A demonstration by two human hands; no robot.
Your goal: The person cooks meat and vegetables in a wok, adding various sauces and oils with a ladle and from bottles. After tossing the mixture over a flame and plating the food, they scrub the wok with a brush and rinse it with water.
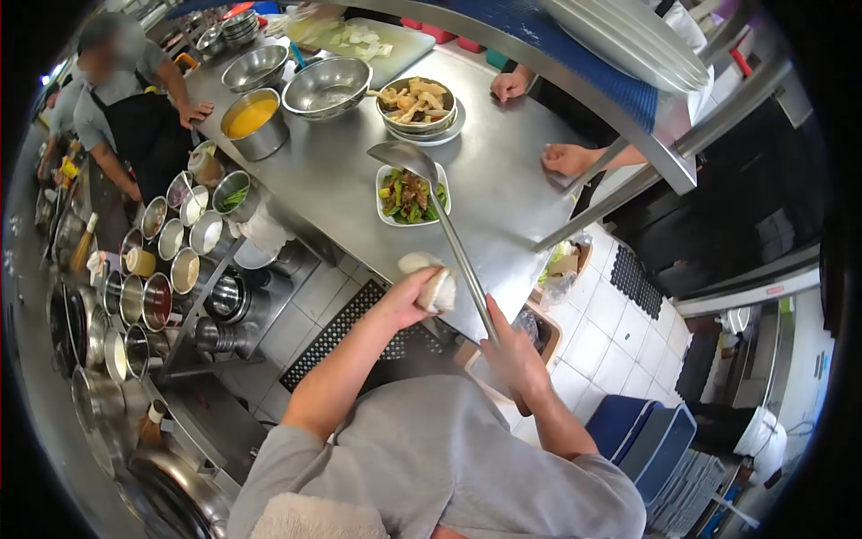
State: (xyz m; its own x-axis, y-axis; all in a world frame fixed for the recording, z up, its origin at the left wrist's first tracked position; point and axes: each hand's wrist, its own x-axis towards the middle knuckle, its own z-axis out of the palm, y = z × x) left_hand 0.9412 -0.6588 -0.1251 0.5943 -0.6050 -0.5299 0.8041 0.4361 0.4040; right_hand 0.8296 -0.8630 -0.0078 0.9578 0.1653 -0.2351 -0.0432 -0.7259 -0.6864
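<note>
My right hand (514, 355) grips the handle end of a long metal ladle (404, 157). The ladle reaches forward across the steel counter, its bowl overlapping the far edge of a white square dish (380, 199). Green peppers and browned meat (411, 190) fill that dish. Closer to my body, at the counter's near edge, my left hand (409, 301) is closed around a folded white cloth (439, 290).
Beyond the dish stand a bowl of pale strips (417, 101), metal bowls (325, 83) and a pot of yellow liquid (251, 117). Containers (184, 269) line the left. Another person's hands (567, 160) rest across the counter (332, 171); a metal shelf post (588, 216) slants at right.
</note>
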